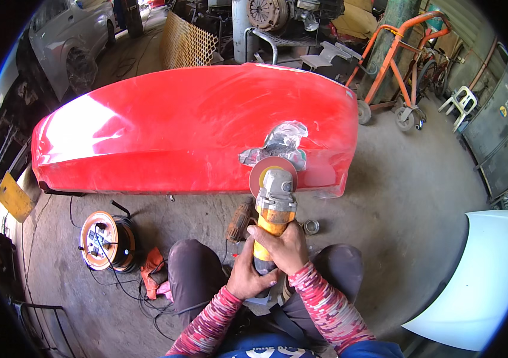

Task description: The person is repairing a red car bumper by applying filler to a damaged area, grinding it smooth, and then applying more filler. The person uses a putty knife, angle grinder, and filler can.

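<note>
Both my hands are wrapped round a yellow and grey angle grinder (276, 218), held pointing away from me. My left hand (247, 271) grips the rear of its body, and my right hand (288, 244) holds it further forward, just behind the metal head. A round reddish-brown disc (257, 177) on the head overlaps the lower edge of a bare metal patch (287, 136) on a large red car panel (194, 119). Whether the disc touches the panel I cannot tell. The patch is shiny and irregular, with dull scuffed paint around it.
An orange cable reel (100, 241) stands at the left, its black cords trailing towards my knee. A brown power tool (239, 221) and a small metal ring-shaped cup (311, 227) lie near the grinder. At right is a white panel (468, 280); an orange wheeled frame (391, 65) stands behind.
</note>
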Tool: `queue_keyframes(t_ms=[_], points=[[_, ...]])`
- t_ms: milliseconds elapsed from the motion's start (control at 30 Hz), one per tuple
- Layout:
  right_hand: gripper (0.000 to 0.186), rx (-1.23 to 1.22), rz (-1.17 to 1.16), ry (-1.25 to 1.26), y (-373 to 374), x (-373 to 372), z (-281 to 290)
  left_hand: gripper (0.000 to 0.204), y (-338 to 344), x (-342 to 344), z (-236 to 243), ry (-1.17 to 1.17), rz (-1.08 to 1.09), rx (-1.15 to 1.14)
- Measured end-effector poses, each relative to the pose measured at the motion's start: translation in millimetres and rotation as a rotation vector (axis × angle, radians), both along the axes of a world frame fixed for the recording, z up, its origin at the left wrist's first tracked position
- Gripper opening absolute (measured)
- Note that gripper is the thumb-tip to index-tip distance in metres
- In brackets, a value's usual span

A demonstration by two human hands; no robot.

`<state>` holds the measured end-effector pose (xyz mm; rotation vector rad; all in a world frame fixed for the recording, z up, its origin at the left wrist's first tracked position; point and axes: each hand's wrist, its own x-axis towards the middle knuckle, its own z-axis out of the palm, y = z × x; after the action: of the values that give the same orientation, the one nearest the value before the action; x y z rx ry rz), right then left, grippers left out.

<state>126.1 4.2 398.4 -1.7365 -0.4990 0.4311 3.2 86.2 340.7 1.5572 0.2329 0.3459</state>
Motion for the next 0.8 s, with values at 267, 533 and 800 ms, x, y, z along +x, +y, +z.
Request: queue_keyframes(t_ms=[267, 533, 800], points=[[0.060, 0.028, -0.016, -0.046, 5.4, 6.1, -0.5, 0.102, 8.2, 9.9, 3.3, -0.055, 0.027, 0.096], [0.053, 0.072, -0.047, -0.095, 11.9, 12.0, -2.2, 0.099, 11.3, 18.7, 9.3, -0.073, 0.053, 0.137], [0.059, 0.021, -0.028, -0.041, 5.5, 8.0, -1.7, 0.113, 11.7, 13.0, 6.0, 0.030, -0.030, 0.002]])
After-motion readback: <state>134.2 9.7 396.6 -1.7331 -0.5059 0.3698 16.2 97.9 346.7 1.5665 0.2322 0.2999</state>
